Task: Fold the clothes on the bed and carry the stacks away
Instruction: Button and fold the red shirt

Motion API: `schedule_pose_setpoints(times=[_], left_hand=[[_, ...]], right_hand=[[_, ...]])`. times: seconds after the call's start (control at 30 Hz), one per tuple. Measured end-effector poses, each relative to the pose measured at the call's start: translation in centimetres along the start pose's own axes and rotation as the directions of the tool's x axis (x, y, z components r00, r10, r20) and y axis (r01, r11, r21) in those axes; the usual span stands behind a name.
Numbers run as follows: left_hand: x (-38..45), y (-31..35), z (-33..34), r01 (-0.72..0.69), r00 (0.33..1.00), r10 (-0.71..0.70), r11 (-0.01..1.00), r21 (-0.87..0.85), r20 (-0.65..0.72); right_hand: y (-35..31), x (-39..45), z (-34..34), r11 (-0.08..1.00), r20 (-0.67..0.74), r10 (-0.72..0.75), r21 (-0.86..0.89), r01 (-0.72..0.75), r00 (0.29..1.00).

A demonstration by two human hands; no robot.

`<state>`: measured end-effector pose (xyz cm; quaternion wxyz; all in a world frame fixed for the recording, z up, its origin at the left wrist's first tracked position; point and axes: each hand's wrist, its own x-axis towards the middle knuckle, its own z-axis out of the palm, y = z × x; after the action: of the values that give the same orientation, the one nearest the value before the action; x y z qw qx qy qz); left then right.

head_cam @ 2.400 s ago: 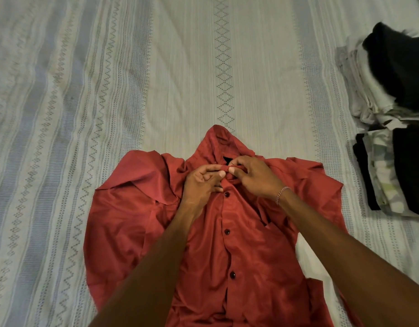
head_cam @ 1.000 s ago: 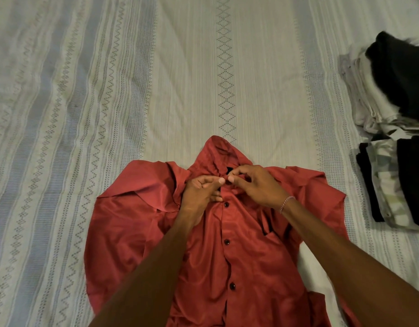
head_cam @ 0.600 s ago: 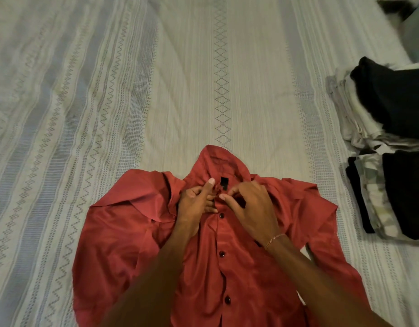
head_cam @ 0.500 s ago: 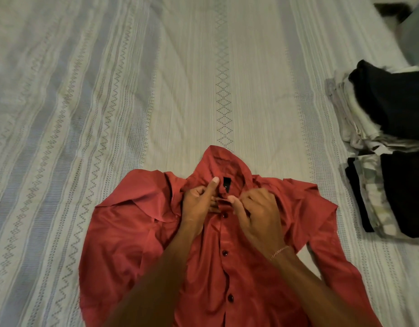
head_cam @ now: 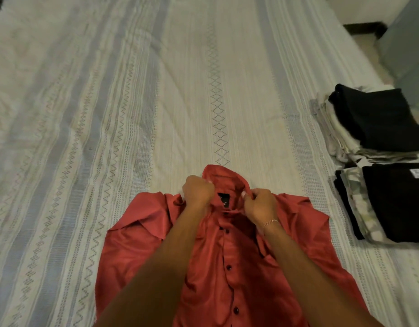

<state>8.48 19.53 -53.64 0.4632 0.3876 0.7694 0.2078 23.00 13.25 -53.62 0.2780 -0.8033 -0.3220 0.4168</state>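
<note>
Shirt: the red shirt lay front-up and buttoned on the bed, collar pointing away from the person.
Change: both hands had left the top button and moved apart to the collar's two sides.
Left hand: fingers curled, gripping the collar left of the shirt's neck label.
Right hand: fingers pinching the collar right of that label.
Stacks: folded clothes sat well right of the shirt.
Meaning: buttoning looked finished; straightening the collar probably came before folding.

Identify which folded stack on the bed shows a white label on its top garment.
The nearer stack: its black top garment bears a white label. The farther stack shows none.
</note>
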Motion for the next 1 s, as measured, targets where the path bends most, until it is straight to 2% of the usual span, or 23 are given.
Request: schedule_pose_setpoints(times=[0.03, 0.07, 0.13, 0.2, 0.27, 0.3, 0.33, 0.43, 0.53, 0.6, 0.67, 0.77, 0.83, 0.9, 1.0], left_hand=[[0.3, -0.1, -0.6, 0.126, 0.991, -0.115, 0.974, -0.189, 0.066], [0.4, -0.2, -1.3, 0.252, 0.965, -0.202, 0.890, -0.381, 0.167], [0.1, -0.2, -2.6, 0.426, 0.901, -0.261, 0.679, -0.598, 0.346], [-0.5, 0.0, -3.6, 0.477, 0.876, -0.259, 0.596, -0.646, 0.407], [-0.8, 0.0, -3.9, 0.462, 0.883, -0.230, 0.581, -0.670, 0.409], [-1.1, 0.0, -3.9, 0.444, 0.892, -0.213, 0.582, -0.681, 0.399], [-1.2, -0.1, -3.8, 0.424, 0.902, -0.196, 0.576, -0.699, 0.385], [-1.4, -0.5, -3.4, 0.380, 0.925, -0.184, 0.521, -0.765, 0.334], [-2.1, -1.0, -2.8, 0.324, 0.945, -0.133, 0.471, -0.820, 0.298], [-2.7, -1.5, -2.5, 0.232, 0.968, -0.050, 0.545, -0.806, 0.245], [-3.4, -1.6, -2.9, 0.089, 0.982, 0.060, 0.691, -0.718, 0.179], [-4.2, -1.0, -4.0, -0.180, 0.959, 0.261, 0.862, -0.473, 0.110], [-4.4, -0.2, -4.7, -0.352, 0.921, 0.382, 0.899, -0.259, 0.076], [-3.9, 0.4, -5.4, -0.440, 0.894, 0.447, 0.890, -0.118, 0.036], [-3.5, 1.1, -6.6, -0.469, 0.880, 0.468, 0.883, 0.001, 0.087]], right_hand=[[-0.1, -0.3, 0.0, 0.969, 0.022, 0.069, 0.236, -0.072, 0.997], [-0.3, -0.5, -0.1, 0.892, 0.076, 0.133, 0.425, -0.153, 0.988], [-0.8, -0.7, -0.6, 0.718, 0.220, 0.198, 0.631, -0.294, 0.955], [-0.9, -0.6, -1.1, 0.535, 0.351, 0.245, 0.729, -0.428, 0.904], [-0.4, -0.3, -1.3, 0.336, 0.445, 0.296, 0.780, -0.529, 0.845], [-0.1, -0.3, -1.3, 0.267, 0.474, 0.302, 0.791, -0.551, 0.827], [-0.1, -0.4, -1.0, 0.244, 0.489, 0.293, 0.793, -0.559, 0.821], [-0.7, -0.7, -0.2, 0.354, 0.427, 0.248, 0.796, -0.491, 0.870], [-1.6, -0.9, 0.1, 0.630, 0.178, 0.274, 0.709, -0.316, 0.945], [-1.6, -1.3, -0.3, 0.793, 0.035, 0.165, 0.589, -0.154, 0.986], [-1.7, -1.9, -0.9, 0.897, -0.059, 0.018, 0.442, 0.010, 0.998], [-2.5, -2.3, -2.0, 0.950, -0.088, -0.213, 0.214, 0.227, 0.973], [-3.2, -2.1, -2.4, 0.936, -0.067, -0.344, 0.052, 0.348, 0.936], [-3.5, -1.7, -2.7, 0.940, -0.016, -0.341, 0.012, 0.342, 0.940], [-3.6, -1.1, -3.4, 0.966, 0.116, -0.231, 0.149, 0.213, 0.966]])
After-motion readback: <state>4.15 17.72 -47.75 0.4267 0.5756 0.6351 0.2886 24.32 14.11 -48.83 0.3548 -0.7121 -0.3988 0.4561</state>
